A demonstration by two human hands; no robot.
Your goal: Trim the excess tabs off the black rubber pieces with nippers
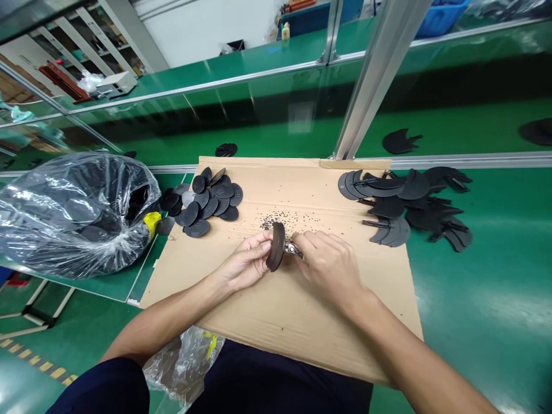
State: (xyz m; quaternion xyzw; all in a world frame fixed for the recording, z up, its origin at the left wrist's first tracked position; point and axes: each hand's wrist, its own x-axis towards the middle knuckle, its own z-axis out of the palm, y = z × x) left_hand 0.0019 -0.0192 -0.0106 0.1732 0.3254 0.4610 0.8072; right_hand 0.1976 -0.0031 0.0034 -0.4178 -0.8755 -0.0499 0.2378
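Note:
My left hand (244, 267) pinches a dark round plastic disc (276, 246) held on edge over a sheet of cardboard (302, 310). My right hand (330, 264) is closed around a small metal cutter (294, 249) whose tip meets the disc's edge. Tiny black trimmings (280, 219) lie scattered on the cardboard just beyond the disc. A pile of trimmed round discs (207, 201) sits at the cardboard's far left. Black discs with stems attached (405, 204) lie heaped at the far right.
A clear plastic bag full of black parts (73, 213) lies on the green bench to the left. An aluminium post (375, 80) rises behind the cardboard. More black pieces (401, 141) rest on the belt beyond the rail. Another plastic bag (185, 362) hangs by my lap.

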